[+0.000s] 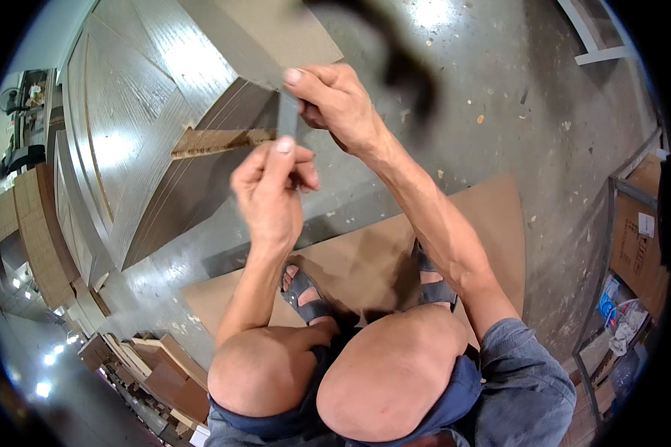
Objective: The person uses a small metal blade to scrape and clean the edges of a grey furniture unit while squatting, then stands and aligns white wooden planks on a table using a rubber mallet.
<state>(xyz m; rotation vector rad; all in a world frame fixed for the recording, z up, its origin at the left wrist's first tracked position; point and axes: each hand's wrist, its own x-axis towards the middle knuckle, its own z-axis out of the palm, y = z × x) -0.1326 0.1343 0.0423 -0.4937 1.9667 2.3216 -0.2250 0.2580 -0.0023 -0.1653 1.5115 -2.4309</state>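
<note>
A thin grey strip is stretched between my two hands. My left hand pinches its near end, thumb on top and fingers curled under. The far end is gripped by my right hand, between thumb and bent fingers. Just left of the strip stands a grey wood-grain furniture piece, its corner close to my right thumb. A slot with rough brown raw edges cuts into its side and runs toward my left hand. Whether the strip touches the piece, I cannot tell.
Brown cardboard lies under my sandalled feet. On the right, a metal rack holds a cardboard box and bagged items. A white frame lies at the upper right. Stacked boards stand lower left. Something dark and blurred crosses the top.
</note>
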